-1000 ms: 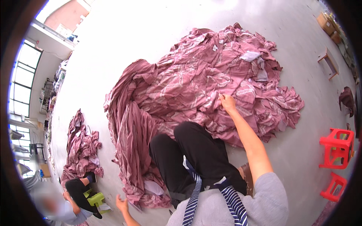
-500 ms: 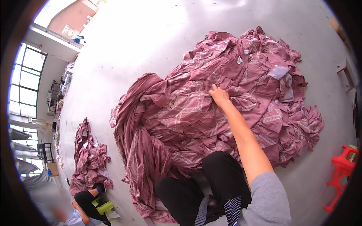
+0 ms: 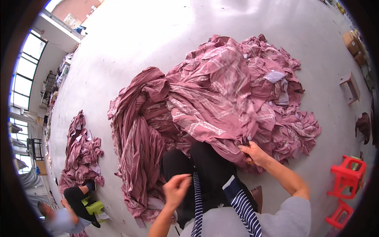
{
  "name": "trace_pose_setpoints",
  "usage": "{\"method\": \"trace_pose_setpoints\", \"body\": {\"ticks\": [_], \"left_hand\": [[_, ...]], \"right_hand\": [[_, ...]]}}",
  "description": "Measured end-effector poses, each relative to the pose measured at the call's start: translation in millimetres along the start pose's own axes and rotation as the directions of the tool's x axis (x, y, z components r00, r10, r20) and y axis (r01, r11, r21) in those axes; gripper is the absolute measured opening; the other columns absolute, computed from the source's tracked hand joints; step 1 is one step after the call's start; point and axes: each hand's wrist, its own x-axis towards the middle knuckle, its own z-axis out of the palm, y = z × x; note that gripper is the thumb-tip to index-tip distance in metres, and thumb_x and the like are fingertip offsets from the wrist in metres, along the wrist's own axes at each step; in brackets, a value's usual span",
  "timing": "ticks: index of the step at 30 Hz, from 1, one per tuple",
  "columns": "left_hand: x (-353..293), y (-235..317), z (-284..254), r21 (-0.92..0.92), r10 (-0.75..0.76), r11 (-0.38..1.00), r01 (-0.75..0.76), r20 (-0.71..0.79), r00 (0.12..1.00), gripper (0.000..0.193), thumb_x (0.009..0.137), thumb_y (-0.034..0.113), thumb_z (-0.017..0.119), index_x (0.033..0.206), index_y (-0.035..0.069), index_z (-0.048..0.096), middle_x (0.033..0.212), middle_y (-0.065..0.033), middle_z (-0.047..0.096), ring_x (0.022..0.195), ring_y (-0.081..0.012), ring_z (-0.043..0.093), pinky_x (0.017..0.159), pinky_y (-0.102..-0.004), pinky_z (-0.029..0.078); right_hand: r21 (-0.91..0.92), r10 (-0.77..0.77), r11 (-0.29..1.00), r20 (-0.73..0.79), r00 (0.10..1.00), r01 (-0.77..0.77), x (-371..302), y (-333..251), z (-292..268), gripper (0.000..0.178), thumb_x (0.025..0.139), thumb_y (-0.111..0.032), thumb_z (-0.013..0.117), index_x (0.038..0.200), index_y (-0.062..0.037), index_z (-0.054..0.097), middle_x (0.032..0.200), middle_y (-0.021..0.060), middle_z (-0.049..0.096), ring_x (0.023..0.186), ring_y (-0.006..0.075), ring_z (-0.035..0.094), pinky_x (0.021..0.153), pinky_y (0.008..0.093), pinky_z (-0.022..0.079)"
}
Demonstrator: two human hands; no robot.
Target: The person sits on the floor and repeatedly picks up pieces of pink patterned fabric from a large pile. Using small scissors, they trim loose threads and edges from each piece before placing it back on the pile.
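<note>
A big heap of dusty-pink cloth (image 3: 213, 91) with pale patterned bands spreads over the floor before my knees. My right hand (image 3: 254, 153) is closed at the near right of the heap, gripping a raised fold of this cloth. A small dark pointed tool (image 3: 245, 141), perhaps thread snips, sticks up from the same hand. The lifted cloth stretches from there toward the heap's far side. My left hand (image 3: 176, 190) hovers above my left thigh, its fingers curled in, slightly blurred, with nothing visible in them. A white piece (image 3: 274, 76) lies on the heap's right part.
Left of me, a person (image 3: 65, 215) sits on a green stool (image 3: 94, 207) beside a smaller pink cloth pile (image 3: 81, 154). Red plastic stools (image 3: 347, 173) stand at the right. Farther back are a small wooden stool (image 3: 350, 87) and cardboard boxes (image 3: 352, 45).
My right hand has drawn back from the middle of the heap toward my right knee, pulling cloth up with it. My left hand has come into view. The view has shifted slightly.
</note>
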Motion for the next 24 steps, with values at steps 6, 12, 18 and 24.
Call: {"method": "trace_pose_setpoints", "body": {"ticks": [6,12,18,24], "left_hand": [[-11,8,81,-0.288,0.280,0.947,-0.144,0.513,0.812,0.048,0.078,0.012,0.075,0.120,0.003,0.054,0.110,-0.0071,0.060,0.091,-0.0189,0.062,0.082,-0.0328,0.051],[-47,2,37,-0.632,-0.025,0.723,0.279,0.380,0.925,0.031,0.082,0.010,0.062,0.112,0.002,0.057,0.108,-0.0076,0.062,0.096,-0.0200,0.061,0.088,-0.0350,0.050],[-84,-38,-37,-0.858,-0.388,0.427,0.287,0.112,0.915,0.022,0.085,0.007,0.049,0.103,0.002,0.059,0.106,-0.0080,0.063,0.100,-0.0211,0.060,0.093,-0.0372,0.048],[-122,-126,-85,-0.782,-0.524,0.551,0.290,-0.055,0.850,0.008,0.079,0.007,0.055,0.081,0.002,0.062,0.087,-0.0080,0.065,0.083,-0.0186,0.061,0.082,-0.0338,0.051]], "right_hand": [[-0.402,-0.534,0.640,0.380,0.755,0.655,-57,11,123,0.020,0.092,-0.020,0.058,0.090,-0.0009,0.055,0.064,0.0150,0.049,0.055,0.0222,0.049,0.054,0.0356,0.041],[-0.128,-0.580,0.503,0.683,0.444,0.855,-80,38,240,0.019,0.078,-0.014,0.065,0.085,-0.0023,0.051,0.066,0.0207,0.055,0.062,0.0387,0.059,0.056,0.0454,0.044],[-0.288,-0.608,0.484,0.569,0.554,0.827,-57,34,214,0.030,0.073,-0.011,0.070,0.101,-0.0082,0.062,0.090,0.0134,0.066,0.078,0.0270,0.067,0.070,0.0340,0.053],[-0.691,-0.565,0.517,0.170,0.808,0.506,-45,65,129,0.029,0.080,-0.015,0.074,0.104,-0.0033,0.063,0.091,-0.0013,0.065,0.061,0.0037,0.046,0.056,0.0201,0.041]]}}
